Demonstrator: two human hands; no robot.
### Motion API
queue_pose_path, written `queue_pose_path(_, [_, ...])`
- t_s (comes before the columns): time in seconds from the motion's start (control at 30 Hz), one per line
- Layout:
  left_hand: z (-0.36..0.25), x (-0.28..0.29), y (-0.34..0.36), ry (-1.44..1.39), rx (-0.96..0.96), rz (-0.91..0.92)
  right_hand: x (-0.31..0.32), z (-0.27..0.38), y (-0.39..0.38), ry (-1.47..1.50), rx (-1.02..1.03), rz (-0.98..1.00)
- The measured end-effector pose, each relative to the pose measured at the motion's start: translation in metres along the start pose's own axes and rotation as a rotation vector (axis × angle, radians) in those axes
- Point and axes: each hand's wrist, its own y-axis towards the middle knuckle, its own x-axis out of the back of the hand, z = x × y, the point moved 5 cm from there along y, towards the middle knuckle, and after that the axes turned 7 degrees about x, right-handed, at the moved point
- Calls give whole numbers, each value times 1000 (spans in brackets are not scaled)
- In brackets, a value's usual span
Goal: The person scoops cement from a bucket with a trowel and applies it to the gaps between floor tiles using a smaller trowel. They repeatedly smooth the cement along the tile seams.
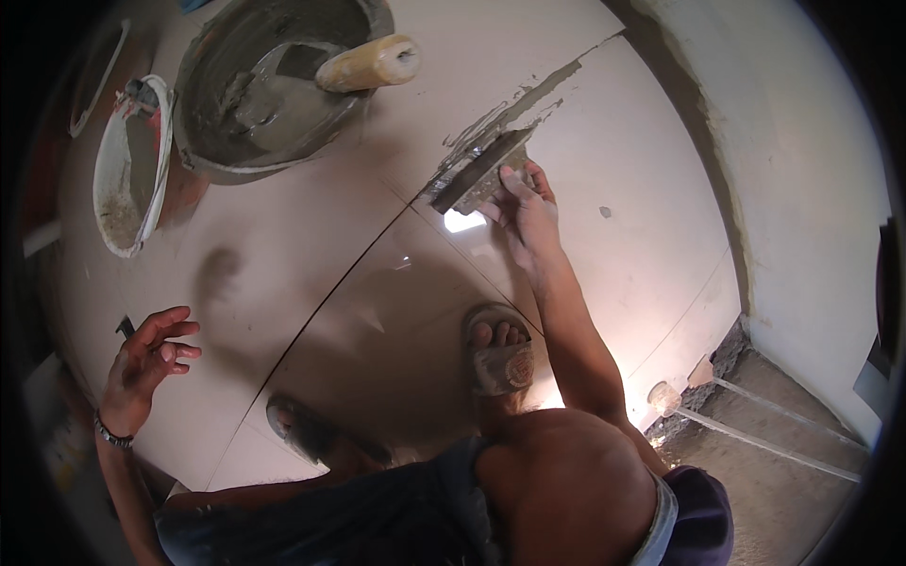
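My right hand (pixel 524 212) grips a flat float (pixel 481 170) with a dark straight edge, smeared with grey paste. The float rests on a joint between large beige floor tiles (pixel 642 189), where wet grey smears (pixel 547 85) run toward the upper right. My left hand (pixel 156 354), with a band on the wrist, is raised at the left with fingers apart and slightly bent, holding nothing. Beyond my hands, at the upper left, a wide grey basin (pixel 203 123) holds wet paste, with a pale cylindrical roller or handle (pixel 368 64) lying across its rim.
An oval white bucket (pixel 127 189) with tools stands at far left. My sandalled feet (pixel 500 349) are below the float. A wall (pixel 793 170) runs along the right. Beside it, at lower right, are rough bare ground (pixel 755 443), pale tubes (pixel 764 443) and a bright lamp (pixel 663 398).
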Motion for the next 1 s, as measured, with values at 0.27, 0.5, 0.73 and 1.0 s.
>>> queue_pose_path(0.27, [-25, -7, 26, 11, 72, 2, -24, -25, -4, -88, 38, 79])
queue_pose_path(0.5, [-39, -14, 17, -4, 123, -53, -6, -14, -46, -127, 136, 99])
queue_pose_path(0.73, [-24, -21, 0, -13, 158, -32, 13, 62, 62, -375, 448, -12])
queue_pose_path(1.0, [-29, -12, -13, 11, 126, -118, -9, -42, -14, -484, 411, 41])
